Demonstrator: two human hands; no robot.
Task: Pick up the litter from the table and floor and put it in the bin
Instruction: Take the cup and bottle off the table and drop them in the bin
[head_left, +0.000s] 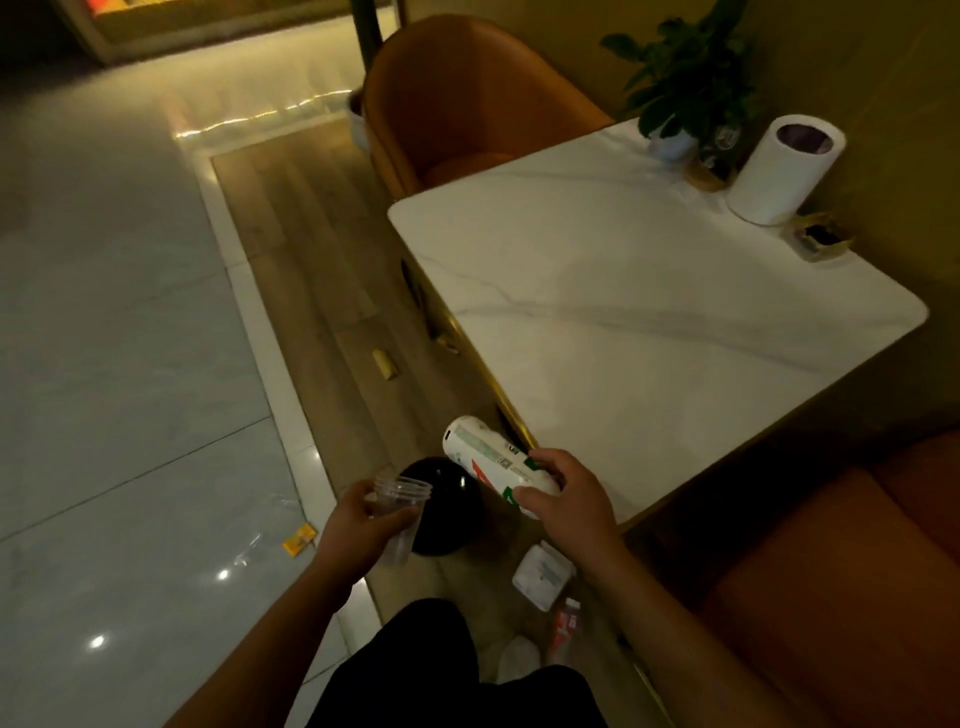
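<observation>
Nearest, white packet (540, 576) and small red bottle (563, 626) on floor by feet. Left hand (358, 530) fingers wrapped round clear plastic cup (397, 512); right hand (566, 499) fingers clasped on white can (493, 462), both above black bin (447, 514). Yellow wrapper (299, 539) on tile, scrap (385, 364) on wood floor farther off. Beyond, white table (623, 322) bearing paper roll (782, 171), plant (685, 78).

— what's she got there?
— a clear plastic cup (397, 512), upright, and a white can (496, 464) tipped sideways, both above the black bin (447, 514).
— and the floor?
— white packet (540, 574), red wrapper (563, 623), orange scrap (298, 539).
</observation>
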